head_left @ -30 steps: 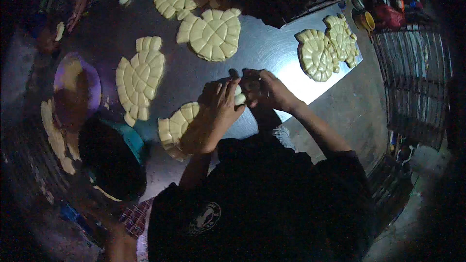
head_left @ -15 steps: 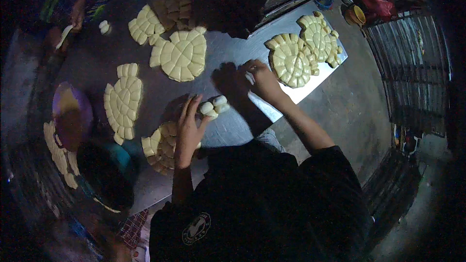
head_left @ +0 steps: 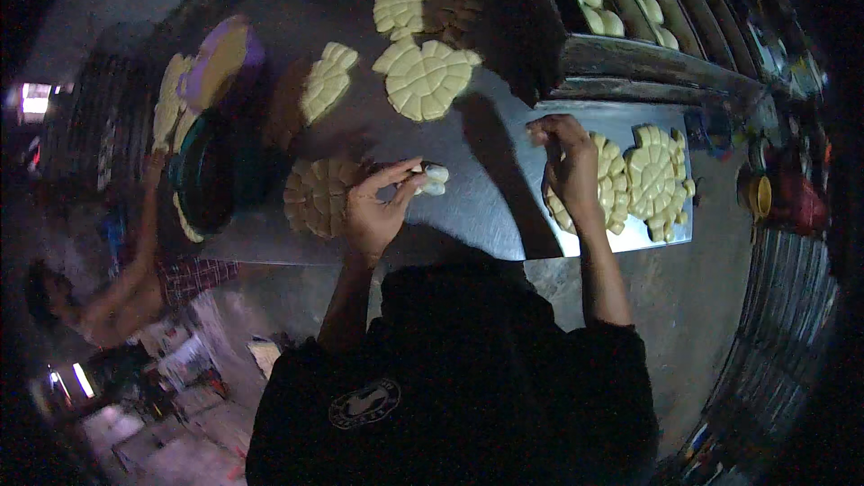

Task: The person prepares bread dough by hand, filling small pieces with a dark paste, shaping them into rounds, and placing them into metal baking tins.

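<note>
My left hand (head_left: 376, 209) is over the near part of a metal table. Its thumb and forefinger close on the left end of a small cluster of pale dough pieces (head_left: 435, 180). Farther right, my right hand (head_left: 573, 162) hangs above the table with its fingers curled in; what they hold, if anything, I cannot make out. It partly covers a scored round of dough (head_left: 615, 184). Another scored dough round (head_left: 655, 175) lies beside that one near the table's right end. A shadowed dough round (head_left: 317, 198) sits just left of my left hand.
More scored dough rounds (head_left: 423, 81) lie toward the back. A wooden rack (head_left: 657, 63) with dough pieces stands at the back right. Left are a purple basin (head_left: 193, 81) and a dark green tub (head_left: 193, 171). Another person's arm (head_left: 144, 225) reaches toward the tub.
The whole view has turned and shifted. My left hand's fingers have gone from spread beside the dough pieces to pinching them. My right hand now hangs nearer the right-hand dough rounds, overlapping one.
</note>
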{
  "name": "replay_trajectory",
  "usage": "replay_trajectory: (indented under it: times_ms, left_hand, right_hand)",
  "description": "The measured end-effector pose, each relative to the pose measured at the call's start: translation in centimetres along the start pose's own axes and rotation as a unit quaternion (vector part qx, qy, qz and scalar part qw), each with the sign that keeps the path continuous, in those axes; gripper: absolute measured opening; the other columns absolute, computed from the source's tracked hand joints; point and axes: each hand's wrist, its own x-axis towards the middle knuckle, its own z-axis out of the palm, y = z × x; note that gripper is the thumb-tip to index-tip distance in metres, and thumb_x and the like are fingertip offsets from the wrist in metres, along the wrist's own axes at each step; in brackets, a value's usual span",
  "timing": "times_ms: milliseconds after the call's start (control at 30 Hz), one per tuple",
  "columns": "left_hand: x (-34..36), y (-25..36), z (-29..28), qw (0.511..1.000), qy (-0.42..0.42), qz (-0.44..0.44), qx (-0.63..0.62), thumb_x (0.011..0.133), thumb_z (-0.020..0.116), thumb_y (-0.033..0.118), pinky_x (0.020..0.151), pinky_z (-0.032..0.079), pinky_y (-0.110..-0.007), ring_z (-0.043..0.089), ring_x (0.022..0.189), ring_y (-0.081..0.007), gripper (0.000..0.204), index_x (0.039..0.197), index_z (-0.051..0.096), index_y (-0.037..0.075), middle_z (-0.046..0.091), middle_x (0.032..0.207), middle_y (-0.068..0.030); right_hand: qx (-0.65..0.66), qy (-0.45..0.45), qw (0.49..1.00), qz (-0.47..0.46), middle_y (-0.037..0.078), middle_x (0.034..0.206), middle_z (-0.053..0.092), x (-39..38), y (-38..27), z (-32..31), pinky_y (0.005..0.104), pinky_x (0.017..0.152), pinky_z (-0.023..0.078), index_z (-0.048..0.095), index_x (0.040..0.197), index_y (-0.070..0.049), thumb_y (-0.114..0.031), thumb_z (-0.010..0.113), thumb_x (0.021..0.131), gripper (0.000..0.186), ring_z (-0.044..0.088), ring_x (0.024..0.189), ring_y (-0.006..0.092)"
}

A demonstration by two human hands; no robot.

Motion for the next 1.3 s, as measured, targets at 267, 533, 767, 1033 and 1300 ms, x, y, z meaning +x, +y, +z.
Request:
replay_trajectory:
  times_ms: [267,533,767,1033,1300]
  left_hand:
    - [-0.3,6.0,-1.8,0.948,0.225,0.222,0.029,0.096,0.048,0.041,0.097,0.046,-0.041,0.06,0.11,-0.0306,0.046,0.112,0.067,0.002,0.064,0.116,-0.015]
    - [2.9,-1.7,-11.5,0.842,0.075,0.534,-0.023,0.093,0.059,0.048,0.091,0.049,-0.043,0.062,0.1,-0.0287,0.047,0.109,0.063,0.004,0.063,0.108,-0.0135]
    - [5.3,-7.3,-16.3,0.79,0.334,0.241,-0.454,0.088,0.07,0.024,0.089,0.05,-0.037,0.06,0.1,-0.0245,0.05,0.125,0.05,-0.003,0.061,0.108,-0.0155]
    - [4.0,-12.5,-24.8,0.884,0.404,-0.039,-0.233,0.087,0.071,0.013,0.102,0.043,-0.038,0.061,0.11,-0.021,0.047,0.128,0.054,0.001,0.065,0.113,-0.014]
    - [3.4,-11.0,-28.0,0.895,0.294,-0.182,-0.28,0.092,0.064,0.013,0.077,0.054,-0.034,0.067,0.087,-0.0197,0.027,0.118,0.062,0.007,0.068,0.091,-0.0095]
  right_hand:
    - [0.056,-0.069,0.955,-0.284,0.013,0.102,0.067,4.1,-14.3,5.0,0.0346,0.081,0.051,0.067,0.105,-0.001,0.004,0.073,0.076,0.031,0.065,0.093,0.0274]
    - [0.426,-0.296,0.85,0.093,0.013,0.113,0.066,4.3,-20.3,17.7,0.0314,0.091,0.05,0.048,0.132,-0.001,0.005,0.071,0.08,0.058,0.061,0.108,0.0174]
    - [0.523,-0.384,0.724,0.235,0.017,0.114,0.064,9.5,-22.3,32.1,0.0231,0.074,0.053,0.016,0.15,-0.005,-0.016,0.074,0.087,0.086,0.063,0.083,0.0093]
    - [-0.143,-0.372,0.855,-0.333,0.018,0.097,0.07,26.2,-17.3,52.7,0.0362,0.082,0.053,0.063,0.117,-0.002,-0.023,0.06,0.095,0.031,0.068,0.095,0.0276]
    - [-0.295,-0.549,0.746,-0.234,0.022,0.107,0.068,30.7,-12.5,58.2,0.0397,0.095,0.044,0.06,0.126,-0.003,-0.054,0.033,0.102,0.062,0.063,0.102,0.0327]
